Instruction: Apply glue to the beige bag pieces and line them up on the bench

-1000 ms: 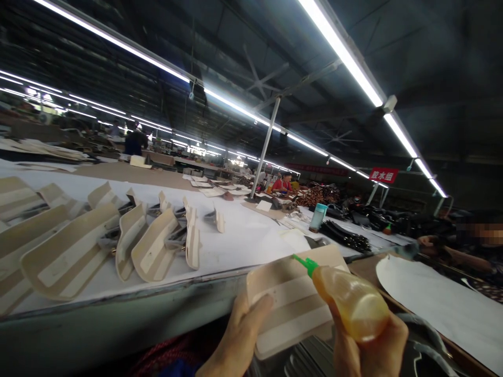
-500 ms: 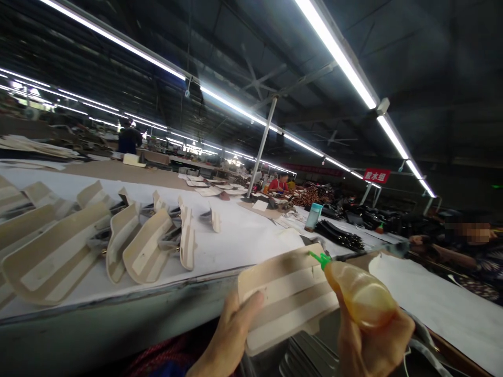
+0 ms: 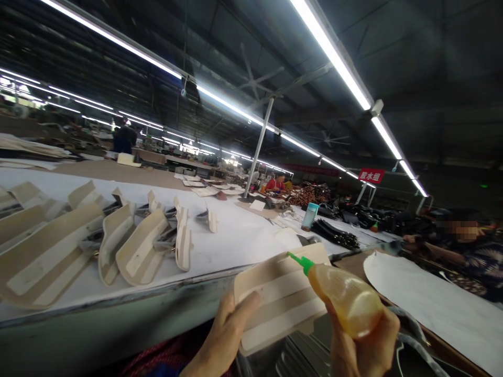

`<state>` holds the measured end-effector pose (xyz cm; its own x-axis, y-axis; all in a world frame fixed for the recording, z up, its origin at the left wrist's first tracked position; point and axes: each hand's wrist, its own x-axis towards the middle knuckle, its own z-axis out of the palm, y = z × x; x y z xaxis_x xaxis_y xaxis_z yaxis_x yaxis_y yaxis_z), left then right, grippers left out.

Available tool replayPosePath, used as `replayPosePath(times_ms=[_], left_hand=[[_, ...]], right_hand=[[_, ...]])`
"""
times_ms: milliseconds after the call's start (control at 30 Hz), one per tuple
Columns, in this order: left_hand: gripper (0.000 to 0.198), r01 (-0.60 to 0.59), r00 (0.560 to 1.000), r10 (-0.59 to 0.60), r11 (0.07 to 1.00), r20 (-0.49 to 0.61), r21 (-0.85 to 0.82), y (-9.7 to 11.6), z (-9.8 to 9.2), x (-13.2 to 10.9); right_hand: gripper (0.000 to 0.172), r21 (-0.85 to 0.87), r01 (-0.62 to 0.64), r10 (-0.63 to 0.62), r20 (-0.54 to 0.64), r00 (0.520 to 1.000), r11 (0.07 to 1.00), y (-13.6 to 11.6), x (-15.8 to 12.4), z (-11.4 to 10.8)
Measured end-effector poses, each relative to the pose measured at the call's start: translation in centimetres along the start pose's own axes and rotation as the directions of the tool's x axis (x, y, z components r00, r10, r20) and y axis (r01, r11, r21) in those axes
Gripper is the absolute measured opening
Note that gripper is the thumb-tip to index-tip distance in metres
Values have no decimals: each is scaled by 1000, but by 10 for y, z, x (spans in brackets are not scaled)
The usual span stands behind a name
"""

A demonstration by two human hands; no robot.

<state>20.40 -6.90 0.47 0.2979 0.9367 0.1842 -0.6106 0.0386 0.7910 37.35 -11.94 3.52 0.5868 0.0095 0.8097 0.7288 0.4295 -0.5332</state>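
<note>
Left hand (image 3: 231,323) grips the panel (image 3: 281,306) at 9 o'clock; right hand (image 3: 367,343) clasps the bottle (image 3: 346,298), nozzle (image 3: 304,264) near the panel's 12 o'clock edge.

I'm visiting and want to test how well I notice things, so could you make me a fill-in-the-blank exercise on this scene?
1. The right hand holds a bottle whose nozzle is colored ____.
2. The left hand's digit lying across the beige panel is its ____.
3. The sign bearing white characters has a ____ background.

Missing words: green; thumb; red.
</note>
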Motion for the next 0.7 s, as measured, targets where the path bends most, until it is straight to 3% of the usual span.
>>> replayPosePath(times_ms=[333,567,700], left_hand=[[45,20,999,-18,999,-35,31,-3,-7,2],[41,5,1000,-5,999,2,37,-1,-6,2],[43,11,1000,-12,999,21,50,1,-8,0]], right_hand=[[56,-60,-56,48,-129,990,997,15,29,-3],[51,-58,-125,122,-57,991,990,4,12,-6],[55,-52,-99,93,-111,989,994,9,20,-5]])
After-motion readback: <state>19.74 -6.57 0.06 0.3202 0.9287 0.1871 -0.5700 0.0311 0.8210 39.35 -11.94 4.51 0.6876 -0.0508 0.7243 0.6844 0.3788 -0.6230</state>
